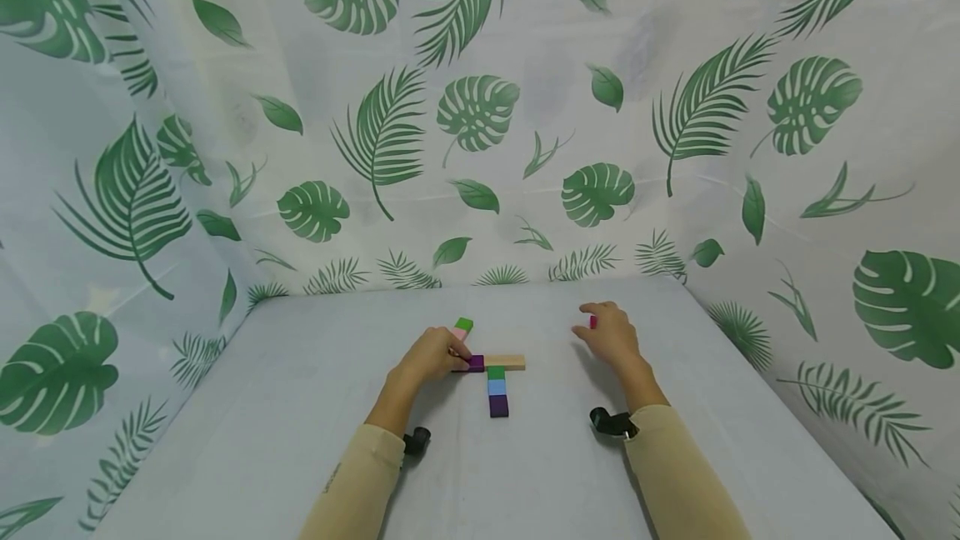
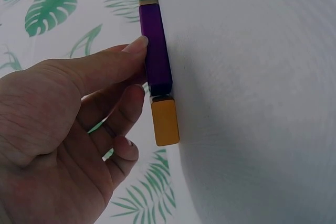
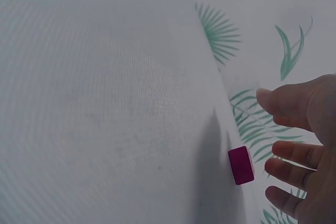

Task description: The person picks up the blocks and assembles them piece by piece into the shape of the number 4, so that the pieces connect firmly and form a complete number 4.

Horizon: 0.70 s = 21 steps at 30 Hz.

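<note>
My left hand (image 1: 435, 354) pinches a purple block (image 2: 157, 51) on the white table, its thumb against one side and fingers behind. An orange block (image 2: 165, 121) lies by one end of it, mostly hidden by the hand in the head view. A plain wooden block (image 1: 510, 362) continues the line to the right. From it a row of green (image 1: 496, 372), light blue (image 1: 497, 387) and dark purple (image 1: 498, 407) blocks runs towards me. My right hand (image 1: 611, 336) is spread beside a magenta block (image 3: 241, 165), apart from it.
Beyond the left hand, a pink block (image 1: 459, 332) and a bright green block (image 1: 466, 323) lie in a slanting row. White cloth (image 1: 547, 473) covers the table. Leaf-printed curtains (image 1: 480, 232) stand at its back and sides. Dark wrist cameras (image 1: 611, 422) sit at both cuffs.
</note>
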### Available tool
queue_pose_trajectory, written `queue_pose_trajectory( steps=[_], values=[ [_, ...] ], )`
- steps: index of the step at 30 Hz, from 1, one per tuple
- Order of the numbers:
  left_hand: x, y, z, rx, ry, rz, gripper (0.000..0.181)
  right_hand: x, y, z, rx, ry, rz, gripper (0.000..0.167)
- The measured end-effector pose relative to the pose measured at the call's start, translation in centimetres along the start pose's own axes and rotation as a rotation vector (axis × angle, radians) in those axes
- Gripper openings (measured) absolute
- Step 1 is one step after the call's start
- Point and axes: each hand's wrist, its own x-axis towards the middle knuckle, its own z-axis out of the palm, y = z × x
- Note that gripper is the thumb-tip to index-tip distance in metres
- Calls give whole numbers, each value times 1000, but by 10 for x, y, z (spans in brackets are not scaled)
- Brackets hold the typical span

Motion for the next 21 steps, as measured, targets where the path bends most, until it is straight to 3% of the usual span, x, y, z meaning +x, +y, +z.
queue_pose_trajectory(
  steps=[13,21],
  values=[
    [0,0,1,-9,-4,-11,7,-4,8,-7,-9,-45,142,50],
    [1,0,1,-10,-3,-12,7,-3,14,-5,-19,-64,151,48]
  ],
)
